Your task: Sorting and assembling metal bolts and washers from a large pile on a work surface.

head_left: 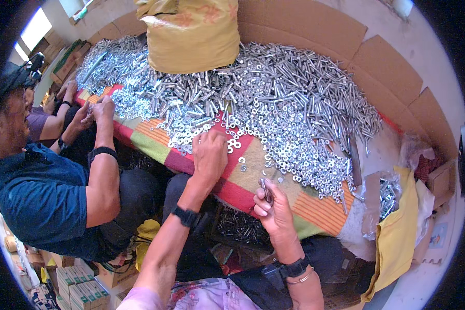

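My left hand (210, 156) reaches down into a patch of loose flat washers (182, 135) on the patterned cloth. Its fingers are bent together at the washers, and whatever lies between their tips is hidden. Nearer to me, my right hand (275, 209) is raised above the cloth's front edge, closed round a short metal bolt (267, 192) that stands roughly upright. Beyond that hand spreads a heap of nuts (299, 155). Behind the washers and nuts lies a large pile of metal bolts and sleeves (305, 77). A few single washers (242, 160) lie between my hands.
A yellow sack (194, 39) stands at the back on the pile. Cardboard sheets (387, 64) wall the far side. At left, a co-worker (41, 191) sits close, hands over the cloth. A clear bag of metal parts (389, 196) and yellow sacking (398, 232) are at right.
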Motion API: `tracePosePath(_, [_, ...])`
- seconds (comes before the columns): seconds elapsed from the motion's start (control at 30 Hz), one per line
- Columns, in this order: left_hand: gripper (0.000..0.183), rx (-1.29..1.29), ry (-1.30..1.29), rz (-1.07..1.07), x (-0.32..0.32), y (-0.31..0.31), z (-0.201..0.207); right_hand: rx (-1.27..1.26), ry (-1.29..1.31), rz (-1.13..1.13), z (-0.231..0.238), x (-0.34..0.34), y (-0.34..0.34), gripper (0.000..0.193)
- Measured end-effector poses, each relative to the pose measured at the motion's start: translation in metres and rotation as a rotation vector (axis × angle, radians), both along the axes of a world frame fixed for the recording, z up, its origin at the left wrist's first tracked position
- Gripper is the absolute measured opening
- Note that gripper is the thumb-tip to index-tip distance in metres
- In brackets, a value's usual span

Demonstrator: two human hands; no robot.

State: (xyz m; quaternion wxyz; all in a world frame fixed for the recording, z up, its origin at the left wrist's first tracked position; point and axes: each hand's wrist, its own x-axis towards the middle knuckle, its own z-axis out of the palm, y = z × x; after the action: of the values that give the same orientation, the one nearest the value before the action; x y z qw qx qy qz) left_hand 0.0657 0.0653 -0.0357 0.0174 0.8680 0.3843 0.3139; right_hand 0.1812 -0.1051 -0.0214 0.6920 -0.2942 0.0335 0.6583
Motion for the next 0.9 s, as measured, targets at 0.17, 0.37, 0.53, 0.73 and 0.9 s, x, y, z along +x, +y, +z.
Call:
tracePosePath(0.17, [0.012, 0.069, 0.031, -0.013, -0.007, -0.028, 0.002, -0.027, -0.052, 0.013, 0.001, -0.005, 0.003, 0.011])
tracePosePath(0.37, [0.01, 0.002, 0.081, -0.017, -0.007, -0.02, 0.004, -0.021, -0.073, 0.047, -0.006, -0.01, 0.002, 0.015])
tracePosePath(0.53, [0.007, -0.345, -0.368, -0.145, -0.013, -0.053, 0.015, -0.049, -0.084, 0.075, -0.006, -0.008, 0.003, 0.02])
tracePosePath(0.73, [0.008, -0.405, -0.409, -0.238, -0.011, -0.1, 0.027, -0.067, -0.181, 0.114, 0.003, -0.011, 0.005, 0.017])
tracePosePath(0.9, [0.017, -0.15, -0.3, -0.255, -0.013, -0.106, 0.025, -0.027, -0.193, 0.086, -0.002, -0.014, 0.004, 0.014])
